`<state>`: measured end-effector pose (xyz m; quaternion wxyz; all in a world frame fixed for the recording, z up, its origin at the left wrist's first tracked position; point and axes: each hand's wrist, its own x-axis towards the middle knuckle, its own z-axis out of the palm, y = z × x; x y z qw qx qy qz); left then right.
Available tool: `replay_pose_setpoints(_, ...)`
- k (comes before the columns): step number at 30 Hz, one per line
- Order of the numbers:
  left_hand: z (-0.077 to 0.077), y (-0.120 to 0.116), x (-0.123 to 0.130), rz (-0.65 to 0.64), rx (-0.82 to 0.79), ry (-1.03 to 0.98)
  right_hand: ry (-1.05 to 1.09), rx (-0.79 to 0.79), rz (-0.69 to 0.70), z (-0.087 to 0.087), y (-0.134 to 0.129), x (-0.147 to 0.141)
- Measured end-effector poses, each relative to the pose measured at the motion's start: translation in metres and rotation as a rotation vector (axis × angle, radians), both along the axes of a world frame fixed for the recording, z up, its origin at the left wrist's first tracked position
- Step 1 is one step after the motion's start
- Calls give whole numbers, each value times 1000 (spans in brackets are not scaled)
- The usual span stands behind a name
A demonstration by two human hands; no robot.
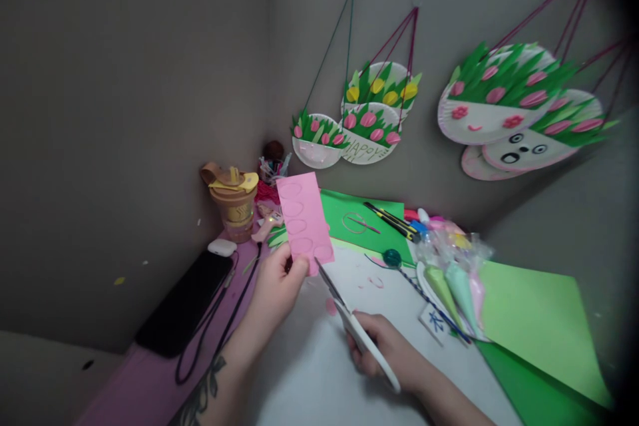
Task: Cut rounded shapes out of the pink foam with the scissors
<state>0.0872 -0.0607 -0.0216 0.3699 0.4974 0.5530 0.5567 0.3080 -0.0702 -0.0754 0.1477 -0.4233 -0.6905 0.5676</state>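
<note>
My left hand (279, 283) pinches the lower edge of a pink paper strip (310, 213), held up above the table. Several ovals are drawn in a column down the strip, with one more beside the lowest. In my right hand (382, 349) is a pair of scissors (359, 333) with white handles and dark blades. The blade tips point up and left, at the strip's lower right corner, close to an oval. Whether the blades touch the paper, I cannot tell. A small pink paper piece (331, 307) lies on the white surface behind the scissors.
A black phone (187, 299) and cable lie left, before a brown cup (233, 206). Green paper (344, 213) with craft knives (392, 221) lies behind. Piping bags (459, 286) and light green sheets (539, 319) are right. Paper-plate flower baskets (372, 140) hang on the wall.
</note>
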Motion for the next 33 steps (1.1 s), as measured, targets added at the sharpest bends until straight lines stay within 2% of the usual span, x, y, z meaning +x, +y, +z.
replay_pose_setpoints(11, 0, 0, -1, -61, 8, 71, 33, -4, -4, -9, 2, 3)
replay_pose_setpoints(22, 1, 1, -1, -43, 1, 84, 20, 1, 2, -7, 4, 3)
replay_pose_setpoints(27, 3, 0, 2, -76, -4, 108, 27, -5, -1, -5, 4, 3)
replay_pose_setpoints(33, 1, -1, 3, -63, -20, 60, 12, 19, 5, -3, 5, 2)
